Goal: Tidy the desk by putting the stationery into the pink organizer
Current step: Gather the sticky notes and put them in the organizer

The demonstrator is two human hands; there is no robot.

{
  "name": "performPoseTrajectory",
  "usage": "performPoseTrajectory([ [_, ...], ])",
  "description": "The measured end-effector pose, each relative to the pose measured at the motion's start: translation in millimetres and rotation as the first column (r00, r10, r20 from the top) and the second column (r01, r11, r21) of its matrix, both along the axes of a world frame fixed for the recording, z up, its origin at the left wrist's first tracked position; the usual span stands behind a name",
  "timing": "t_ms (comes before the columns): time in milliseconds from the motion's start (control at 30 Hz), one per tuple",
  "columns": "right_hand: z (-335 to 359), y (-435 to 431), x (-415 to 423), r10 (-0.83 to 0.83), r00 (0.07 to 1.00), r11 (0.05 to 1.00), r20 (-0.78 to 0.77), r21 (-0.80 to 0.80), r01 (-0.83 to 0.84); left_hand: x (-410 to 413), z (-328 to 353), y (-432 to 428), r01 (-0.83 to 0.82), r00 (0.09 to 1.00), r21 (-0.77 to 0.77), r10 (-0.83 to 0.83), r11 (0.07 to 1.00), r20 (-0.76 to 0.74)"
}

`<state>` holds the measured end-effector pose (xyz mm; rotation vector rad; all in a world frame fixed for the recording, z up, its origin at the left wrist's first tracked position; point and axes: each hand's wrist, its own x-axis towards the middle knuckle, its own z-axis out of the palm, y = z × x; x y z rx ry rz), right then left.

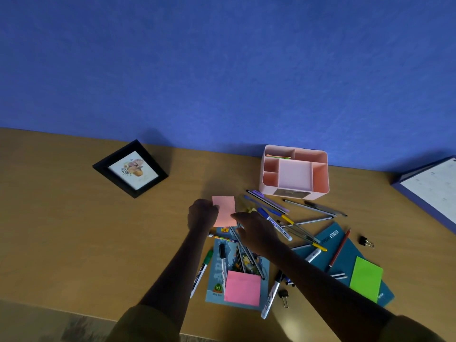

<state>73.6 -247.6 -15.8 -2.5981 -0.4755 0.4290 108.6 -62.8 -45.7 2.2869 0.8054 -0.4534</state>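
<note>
1. Stationery mostly lies loose: left hand (203, 214) pinches the pale pink pad (224, 211) by its left edge, mid-desk.
2. Right hand (256, 230) touches the pad's right edge; whether its fingers grip, I cannot tell.
3. Pens (308, 221) and notebooks (328, 240) lie scattered toward the front edge.
4. Pink organizer (320, 183), at the back edge, holds only some notes (280, 157).

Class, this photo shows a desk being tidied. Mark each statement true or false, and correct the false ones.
1. The left hand grips a pale pink pad. True.
2. The green pad lies in the pink organizer. False: it lies on a teal notebook.
3. The picture frame is left of the organizer. True.
4. All the pens are in the organizer. False: they lie scattered on the desk in front of it.
5. The organizer is wholly empty. False: coloured strips lie in its back left compartment.
</note>
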Motion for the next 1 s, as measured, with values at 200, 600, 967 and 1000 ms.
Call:
performPoseTrajectory([
  [200,-1,-2,-3,-0.018,0.999,0.998,-0.033,0.059,0.019,-6,15,-3,-0.037,0.997,-0.047,0.04,0.998,0.069],
  [600,64,-27,52,-0.302,0.953,0.855,0.029,0.45,0.257,3,89,-17,0.077,0.971,-0.226,-0.021,0.971,0.239],
  [967,125,-91,114,-0.195,0.904,0.946,0.381,0.316,0.071,61,134,-73,0.254,0.811,-0.241,-0.071,0.937,0.581],
  [1000,126,-97,120,-0.169,0.891,0.953,0.422,0.299,0.039,68,139,-78,0.28,0.778,-0.218,-0.088,0.935,0.622],
])
